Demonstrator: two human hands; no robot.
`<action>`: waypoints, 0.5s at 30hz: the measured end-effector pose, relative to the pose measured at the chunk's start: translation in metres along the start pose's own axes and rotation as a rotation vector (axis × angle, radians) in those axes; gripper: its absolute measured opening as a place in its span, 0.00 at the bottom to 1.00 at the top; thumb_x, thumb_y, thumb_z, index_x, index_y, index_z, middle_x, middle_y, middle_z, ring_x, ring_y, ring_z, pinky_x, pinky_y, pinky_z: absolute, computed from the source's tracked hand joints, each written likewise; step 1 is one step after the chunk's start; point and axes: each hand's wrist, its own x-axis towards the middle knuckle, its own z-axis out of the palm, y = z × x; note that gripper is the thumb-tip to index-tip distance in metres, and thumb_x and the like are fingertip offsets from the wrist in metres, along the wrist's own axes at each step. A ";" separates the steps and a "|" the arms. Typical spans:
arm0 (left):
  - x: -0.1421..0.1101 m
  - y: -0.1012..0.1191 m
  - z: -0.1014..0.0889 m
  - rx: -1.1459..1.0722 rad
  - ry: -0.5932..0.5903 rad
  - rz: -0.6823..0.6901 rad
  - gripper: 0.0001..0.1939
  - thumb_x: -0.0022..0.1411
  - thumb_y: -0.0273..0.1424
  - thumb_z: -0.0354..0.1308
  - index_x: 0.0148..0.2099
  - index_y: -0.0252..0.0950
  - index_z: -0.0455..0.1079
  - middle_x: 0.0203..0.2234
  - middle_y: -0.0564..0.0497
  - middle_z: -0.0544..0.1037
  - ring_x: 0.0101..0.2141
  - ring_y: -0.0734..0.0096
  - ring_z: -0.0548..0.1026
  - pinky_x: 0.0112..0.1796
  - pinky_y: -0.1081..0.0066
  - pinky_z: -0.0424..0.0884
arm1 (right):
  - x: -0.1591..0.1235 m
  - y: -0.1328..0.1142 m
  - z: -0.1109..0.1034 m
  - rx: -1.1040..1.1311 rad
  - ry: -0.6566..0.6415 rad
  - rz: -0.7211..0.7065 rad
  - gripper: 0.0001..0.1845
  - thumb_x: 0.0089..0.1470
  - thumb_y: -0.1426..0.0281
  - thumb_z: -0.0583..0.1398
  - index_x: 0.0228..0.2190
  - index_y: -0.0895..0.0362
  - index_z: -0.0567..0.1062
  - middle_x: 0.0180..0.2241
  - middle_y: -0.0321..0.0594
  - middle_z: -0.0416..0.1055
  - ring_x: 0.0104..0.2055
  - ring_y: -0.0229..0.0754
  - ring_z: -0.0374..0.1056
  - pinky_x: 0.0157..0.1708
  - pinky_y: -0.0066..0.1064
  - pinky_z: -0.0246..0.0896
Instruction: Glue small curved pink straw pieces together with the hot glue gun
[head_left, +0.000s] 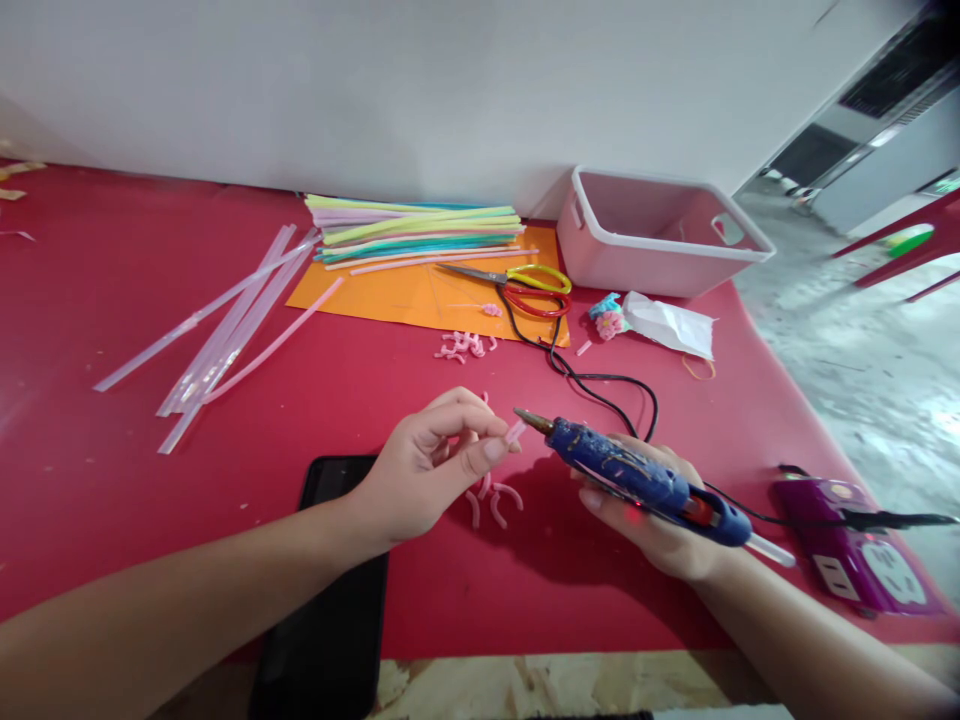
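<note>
Between thumb and forefinger, my left hand [435, 460] pinches a short pink pipe cleaner piece [516, 431]. My right hand [667, 530] is wrapped round a blue hot glue gun [630, 470], whose metal nozzle points left and sits right by the pink piece; whether they touch I cannot tell. A clear glue stick [771, 549] pokes out of the gun's back end. Beneath my left hand, several curved pink pieces [499, 505] lie on the red table, partly hidden by the fingers. Farther back is another small heap of bent pink pieces [465, 346].
Colored pipe cleaners [420, 235] and scissors [517, 285] lie on an orange sheet [375, 300]. Glue sticks [232, 330] are at left, a pink bin [660, 255] at back right. A black phone [330, 620], black cord [600, 378] and purple power strip [847, 540] lie nearer.
</note>
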 end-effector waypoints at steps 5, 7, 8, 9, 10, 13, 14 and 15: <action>0.000 0.000 0.000 -0.001 0.001 0.003 0.07 0.68 0.34 0.63 0.38 0.38 0.79 0.31 0.53 0.69 0.31 0.74 0.70 0.36 0.71 0.69 | 0.000 0.001 0.000 0.015 -0.009 0.007 0.06 0.56 0.71 0.63 0.28 0.51 0.73 0.20 0.31 0.74 0.18 0.37 0.68 0.17 0.27 0.65; 0.000 0.000 0.000 -0.004 0.001 0.002 0.06 0.67 0.33 0.63 0.38 0.39 0.79 0.31 0.53 0.69 0.31 0.74 0.70 0.36 0.71 0.69 | 0.000 0.001 0.001 0.012 -0.009 0.001 0.06 0.56 0.71 0.63 0.28 0.51 0.73 0.20 0.31 0.74 0.18 0.38 0.69 0.17 0.26 0.65; 0.000 0.000 0.000 -0.007 0.001 0.001 0.06 0.67 0.32 0.63 0.38 0.39 0.79 0.31 0.53 0.69 0.31 0.75 0.69 0.36 0.71 0.68 | 0.000 0.001 0.001 0.011 -0.011 -0.001 0.06 0.56 0.71 0.63 0.28 0.51 0.73 0.21 0.32 0.74 0.18 0.38 0.69 0.17 0.26 0.65; 0.000 0.000 0.000 -0.012 0.001 0.000 0.05 0.67 0.32 0.63 0.38 0.39 0.79 0.31 0.53 0.69 0.31 0.75 0.69 0.36 0.72 0.68 | 0.001 0.001 0.001 0.014 -0.011 -0.005 0.06 0.56 0.71 0.63 0.28 0.51 0.73 0.21 0.32 0.75 0.18 0.38 0.69 0.17 0.26 0.65; 0.000 0.000 0.000 -0.016 0.000 -0.002 0.05 0.67 0.31 0.63 0.38 0.39 0.79 0.31 0.54 0.69 0.31 0.76 0.69 0.36 0.72 0.68 | 0.001 0.001 0.001 0.020 -0.012 -0.008 0.06 0.56 0.71 0.63 0.28 0.52 0.72 0.21 0.32 0.75 0.18 0.38 0.70 0.17 0.26 0.65; 0.000 0.000 0.000 -0.028 -0.005 -0.003 0.05 0.67 0.30 0.63 0.38 0.41 0.80 0.31 0.54 0.69 0.31 0.77 0.68 0.36 0.74 0.67 | 0.001 0.001 0.001 0.035 -0.018 -0.016 0.07 0.56 0.71 0.63 0.28 0.51 0.72 0.21 0.31 0.75 0.18 0.38 0.69 0.17 0.26 0.65; 0.000 -0.001 0.001 -0.031 -0.005 -0.003 0.05 0.67 0.30 0.63 0.39 0.41 0.80 0.31 0.54 0.69 0.31 0.77 0.68 0.36 0.74 0.67 | 0.001 0.001 0.001 0.039 -0.022 -0.018 0.07 0.56 0.72 0.63 0.28 0.51 0.72 0.21 0.31 0.74 0.18 0.37 0.69 0.17 0.26 0.65; 0.000 -0.001 0.001 -0.033 -0.003 -0.002 0.05 0.67 0.29 0.63 0.39 0.41 0.80 0.32 0.54 0.69 0.31 0.77 0.69 0.37 0.74 0.67 | 0.001 0.001 0.000 0.041 -0.026 -0.021 0.07 0.56 0.72 0.63 0.28 0.51 0.72 0.20 0.30 0.74 0.17 0.37 0.68 0.17 0.26 0.64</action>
